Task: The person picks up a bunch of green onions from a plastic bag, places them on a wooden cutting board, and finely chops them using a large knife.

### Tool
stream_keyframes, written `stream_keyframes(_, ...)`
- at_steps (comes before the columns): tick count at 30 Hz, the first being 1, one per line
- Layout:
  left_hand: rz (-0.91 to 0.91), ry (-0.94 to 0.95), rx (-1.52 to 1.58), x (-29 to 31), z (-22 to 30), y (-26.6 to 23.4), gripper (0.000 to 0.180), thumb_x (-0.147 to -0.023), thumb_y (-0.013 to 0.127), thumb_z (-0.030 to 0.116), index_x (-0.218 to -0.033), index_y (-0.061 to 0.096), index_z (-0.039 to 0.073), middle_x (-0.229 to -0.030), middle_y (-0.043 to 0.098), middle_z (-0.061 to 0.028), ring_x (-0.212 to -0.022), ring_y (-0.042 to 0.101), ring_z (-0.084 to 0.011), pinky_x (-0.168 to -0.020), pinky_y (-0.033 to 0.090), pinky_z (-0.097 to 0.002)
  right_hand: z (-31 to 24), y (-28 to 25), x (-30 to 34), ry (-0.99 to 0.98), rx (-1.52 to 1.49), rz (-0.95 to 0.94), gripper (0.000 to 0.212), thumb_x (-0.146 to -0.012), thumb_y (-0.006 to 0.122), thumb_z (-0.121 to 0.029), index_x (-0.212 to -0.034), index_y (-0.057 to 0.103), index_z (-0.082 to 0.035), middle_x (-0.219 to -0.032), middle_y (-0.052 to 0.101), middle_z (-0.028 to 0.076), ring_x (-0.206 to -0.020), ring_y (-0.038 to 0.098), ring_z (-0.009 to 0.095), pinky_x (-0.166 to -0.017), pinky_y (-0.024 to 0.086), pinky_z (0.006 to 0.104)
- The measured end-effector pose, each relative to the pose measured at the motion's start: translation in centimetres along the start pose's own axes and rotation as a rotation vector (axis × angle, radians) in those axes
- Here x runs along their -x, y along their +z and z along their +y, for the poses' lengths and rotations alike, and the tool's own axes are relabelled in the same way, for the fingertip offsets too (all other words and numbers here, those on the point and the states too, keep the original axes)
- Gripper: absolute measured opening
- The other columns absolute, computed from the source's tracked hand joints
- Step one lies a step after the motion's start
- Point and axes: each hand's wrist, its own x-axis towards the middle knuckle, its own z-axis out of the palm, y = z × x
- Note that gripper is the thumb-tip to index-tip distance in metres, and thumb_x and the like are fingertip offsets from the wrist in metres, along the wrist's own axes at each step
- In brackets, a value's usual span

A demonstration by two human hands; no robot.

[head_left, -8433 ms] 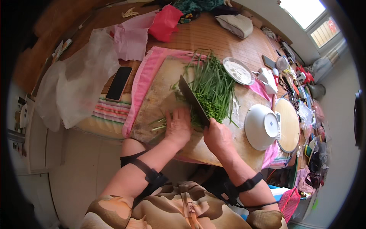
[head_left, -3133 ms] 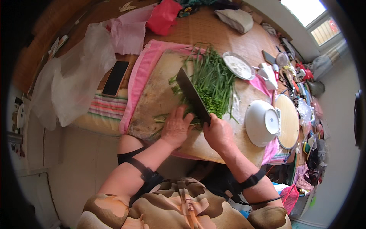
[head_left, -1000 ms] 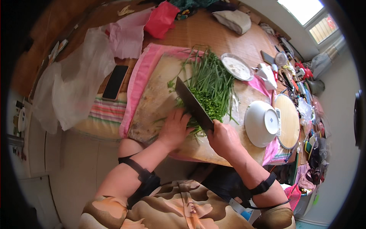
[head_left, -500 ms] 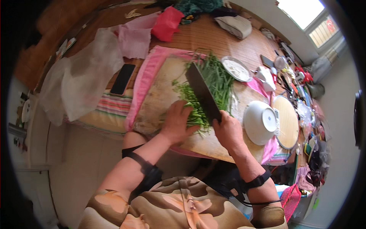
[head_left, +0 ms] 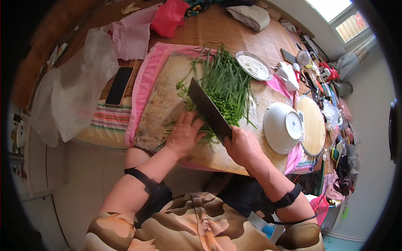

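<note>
My right hand (head_left: 243,145) is closed round the handle of a dark, broad-bladed cleaver (head_left: 207,106), which slants up and left over the cutting board (head_left: 161,98). To the left of the blade, my left hand (head_left: 184,133) rests on a small bunch of green chives (head_left: 208,137), its fingers bent over the stems. Some stem ends stick out on its wrist side. Chopped chives (head_left: 226,106) lie in a heap along the blade's right side. Long uncut chives (head_left: 224,69) spread over the far part of the board.
A pink towel (head_left: 144,83) lies under the board. To the right are an upturned white bowl (head_left: 281,127), a plate of white powder (head_left: 254,66) and a round wooden board (head_left: 313,125). A phone (head_left: 119,86) and a plastic bag (head_left: 79,90) lie left. Clutter lines the right edge.
The view has shifted, so the board sits a little differently in the picture. The cleaver has moved left across the bunch, and more chopped chives show on its right.
</note>
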Motion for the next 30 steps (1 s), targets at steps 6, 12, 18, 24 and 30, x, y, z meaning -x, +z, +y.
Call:
stream_keyframes(6, -0.011, -0.026, 0.031, 0.0, 0.4, -0.2, 0.035, -0.073, 0.072, 0.015, -0.103, 0.056, 0.006, -0.113, 0.048, -0.0169, -0.105, 0.047, -0.0376, -0.086, 0.044, -0.0467, -1.3, 2.4, -1.0, 0.005, 0.025, 0.133, 0.011, -0.082, 0.055, -0.012, -0.082, 0.056, -0.001, -0.070, 0.062, 0.024, -0.068, 0.062, 0.042, -0.062, 0.049, 0.0512)
stream_keyframes(12, 0.022, -0.016, 0.046, 0.0, 0.6, 0.1, 0.043, -0.073, 0.074, 0.020, -0.107, 0.051, 0.007, -0.117, 0.044, -0.0184, -0.109, 0.044, -0.0386, -0.091, 0.042, -0.0467, 0.5, 1.1, -0.8, 0.006, -0.031, 0.216, 0.016, -0.083, 0.058, -0.020, -0.088, 0.058, -0.005, -0.070, 0.063, 0.021, -0.069, 0.062, 0.040, -0.064, 0.049, 0.0502)
stream_keyframes(18, 0.093, 0.032, 0.089, 0.7, 1.0, -1.2, 0.053, -0.072, 0.077, 0.032, -0.111, 0.051, 0.008, -0.120, 0.042, -0.0206, -0.111, 0.043, -0.0414, -0.093, 0.040, -0.0487, -0.2, -0.9, 1.7, -0.076, -0.008, 0.317, 0.018, -0.084, 0.058, -0.021, -0.089, 0.058, -0.004, -0.071, 0.063, 0.021, -0.068, 0.062, 0.040, -0.063, 0.049, 0.0497)
stream_keyframes(24, 0.018, 0.071, 0.013, 0.2, 1.5, -1.3, 0.047, -0.069, 0.077, 0.029, -0.107, 0.056, 0.010, -0.116, 0.046, -0.0179, -0.108, 0.046, -0.0384, -0.090, 0.043, -0.0463, 0.0, -0.1, 3.0, -0.004, 0.004, 0.159, 0.019, -0.085, 0.058, -0.022, -0.089, 0.058, -0.004, -0.073, 0.064, 0.021, -0.069, 0.063, 0.040, -0.064, 0.050, 0.0492)
stream_keyframes(30, -0.018, 0.033, -0.018, 0.4, 0.9, -0.4, 0.035, -0.071, 0.074, 0.022, -0.101, 0.059, 0.010, -0.112, 0.048, -0.0155, -0.107, 0.046, -0.0361, -0.088, 0.044, -0.0448, 0.5, 0.3, 1.6, -0.022, -0.018, 0.070, 0.018, -0.085, 0.056, -0.020, -0.087, 0.058, -0.003, -0.073, 0.064, 0.022, -0.071, 0.062, 0.043, -0.066, 0.049, 0.0518)
